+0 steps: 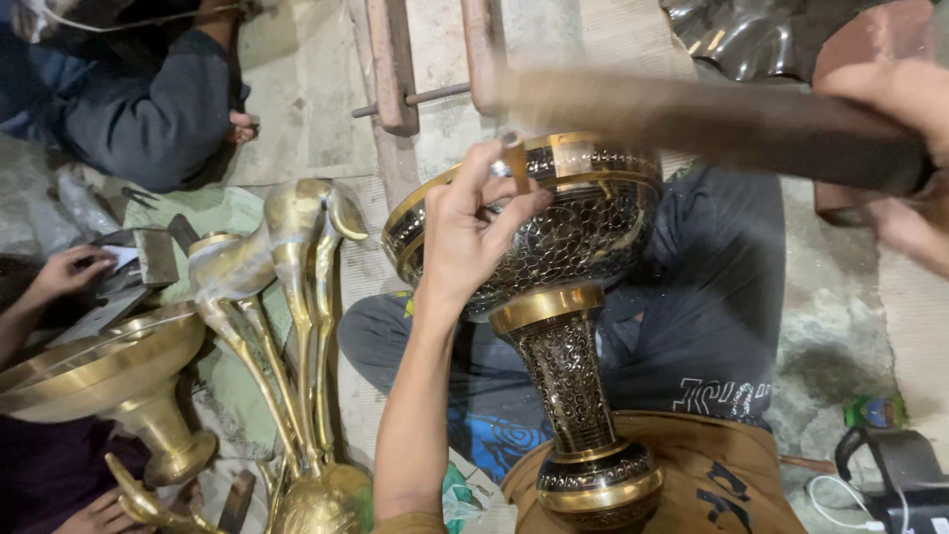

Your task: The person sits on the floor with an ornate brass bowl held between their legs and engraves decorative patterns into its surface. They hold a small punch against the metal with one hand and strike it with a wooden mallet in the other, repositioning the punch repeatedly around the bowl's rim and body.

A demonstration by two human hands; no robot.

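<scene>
From the head camera, the person is sitting on the floor with a tall brass vase (573, 326) lying across the lap, its engraved bowl pointing away and its round foot resting on the brown cloth near the bottom edge of the view. The left hand (465, 232) is wrapping over the near rim of the bowl, thumb and fingers pressed together around a short chisel (515, 158) whose tip is sitting on the gold band at the rim. The right hand (905, 148) is closing around the handle of a hammer (712, 124), which is blurring with motion across the top right, well above the chisel head.

To do this well, the chisel is best kept steady and square to the band, with the left palm bracing on the bowl so the vase is not rolling on the lap. The blows should be landing flat on the chisel head, light and even, clear of the pinching fingers.

At the left edge, a plain brass bowl stand (109, 366) and a brass bird figure (292, 297) are standing on the floor, and another person's hand (64, 272) is working beside them.
</scene>
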